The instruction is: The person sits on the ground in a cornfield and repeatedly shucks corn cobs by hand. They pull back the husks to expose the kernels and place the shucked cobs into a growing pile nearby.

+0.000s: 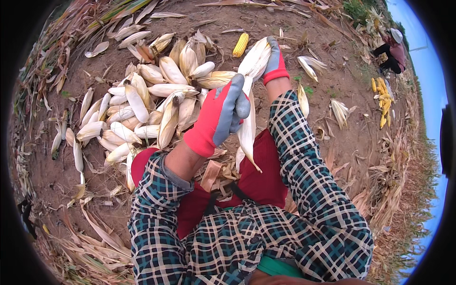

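Note:
A partly husked ear of corn point(255, 60) is held up in front of me, with a little yellow at its far end. My right hand point(275, 58), in a red and grey work glove, grips its upper right side. My left hand point(223, 112), gloved alike, is closed at the lower end by the loose pale husk point(247, 135), which hangs down over my dark red trousers; its fingertips are partly hidden. Just beyond the ear, a bare yellow corn cob point(241, 45) lies on the soil. To the left spreads a pile of unhusked ears point(137, 103).
Stripped husks point(339, 113) are scattered on the soil at right. Further right lies a heap of yellow cobs point(383, 98), near a crouching person point(393, 53) in a white hat. Dry stalks point(46, 46) border the left, with more litter point(96, 253) at lower left.

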{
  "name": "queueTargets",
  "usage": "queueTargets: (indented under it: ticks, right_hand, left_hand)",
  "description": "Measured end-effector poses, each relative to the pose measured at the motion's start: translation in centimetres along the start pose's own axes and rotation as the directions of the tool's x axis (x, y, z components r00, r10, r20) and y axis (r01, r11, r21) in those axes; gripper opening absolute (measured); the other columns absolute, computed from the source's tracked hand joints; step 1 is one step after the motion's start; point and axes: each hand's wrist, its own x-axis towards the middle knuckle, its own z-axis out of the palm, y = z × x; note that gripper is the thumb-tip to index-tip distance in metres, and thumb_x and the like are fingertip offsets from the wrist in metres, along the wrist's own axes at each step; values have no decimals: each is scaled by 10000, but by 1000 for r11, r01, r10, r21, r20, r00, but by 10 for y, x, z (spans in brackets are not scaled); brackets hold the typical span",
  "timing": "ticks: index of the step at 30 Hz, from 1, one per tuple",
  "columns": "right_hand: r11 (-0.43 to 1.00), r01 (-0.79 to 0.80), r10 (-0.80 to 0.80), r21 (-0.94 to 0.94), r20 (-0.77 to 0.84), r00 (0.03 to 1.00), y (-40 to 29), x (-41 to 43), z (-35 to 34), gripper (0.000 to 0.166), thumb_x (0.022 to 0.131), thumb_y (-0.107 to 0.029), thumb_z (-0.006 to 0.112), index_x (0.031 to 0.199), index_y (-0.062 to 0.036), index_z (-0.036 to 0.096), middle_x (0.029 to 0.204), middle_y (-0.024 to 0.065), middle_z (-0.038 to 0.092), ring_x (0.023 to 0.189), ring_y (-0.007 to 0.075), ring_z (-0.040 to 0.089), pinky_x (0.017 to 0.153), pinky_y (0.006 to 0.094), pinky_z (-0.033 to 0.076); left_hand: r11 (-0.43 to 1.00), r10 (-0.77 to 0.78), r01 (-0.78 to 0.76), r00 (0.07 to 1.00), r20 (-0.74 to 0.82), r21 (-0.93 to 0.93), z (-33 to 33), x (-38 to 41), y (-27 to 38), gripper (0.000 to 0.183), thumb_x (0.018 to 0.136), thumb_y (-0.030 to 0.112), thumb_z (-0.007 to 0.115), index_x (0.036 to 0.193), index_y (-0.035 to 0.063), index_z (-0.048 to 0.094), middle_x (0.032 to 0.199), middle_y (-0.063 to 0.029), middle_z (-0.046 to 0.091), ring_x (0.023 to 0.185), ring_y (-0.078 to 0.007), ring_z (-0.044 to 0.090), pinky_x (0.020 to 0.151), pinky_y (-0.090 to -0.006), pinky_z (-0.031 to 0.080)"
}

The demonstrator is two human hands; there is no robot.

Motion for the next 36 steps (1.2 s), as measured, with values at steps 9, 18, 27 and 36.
queueTargets:
  ticks: [9, 18, 27, 36]
  right_hand:
    - [789, 502, -544, -354, -22, 839, -9, -49, 68, 403, 852, -415, 672, 922, -20, 625, 815, -13, 577, 721, 86, 493, 648, 260, 416]
    - [733, 610, -559, -300, 246, 792, 6, -102, 96, 450, 960, -438, 477, 877, -2, 550, 764, -4, 511, 711, 75, 419, 606, 276, 366]
    - [722, 515, -453, -461, 246, 857, -4, -109, 95, 492, 1007, -441, 375, 1213, -29, 549, 1015, 25, 606, 861, 86, 528, 768, 253, 430]
    - [789, 478, -387, -386, 293, 874, -6, -120, 120, 545, 814, -188, 727, 1253, 0, 463, 1104, 53, 584, 963, 106, 552, 829, 249, 458]
  left_hand:
    - [783, 458, -281, 865, -208, 556, -55, 49, -52, 647, 779, 263, 746, 1286, -27, 470, 1225, -146, 555, 1107, -209, 553, 928, -315, 444]
    - [987, 66, -26, 966, -250, 160, -31, 39, -53, 188, 790, 96, 668, 956, 16, 632, 787, -5, 608, 689, -108, 550, 624, -268, 439]
    - [996, 79, -59, 916, -393, 61, -41, 38, -63, 260, 810, 67, 669, 1052, 21, 587, 809, -34, 616, 652, -108, 543, 580, -258, 431]
    - [861, 258, -75, 917, -304, 503, -50, 45, -69, 518, 795, 87, 687, 1268, 20, 486, 1092, -112, 621, 983, -217, 600, 830, -314, 476]
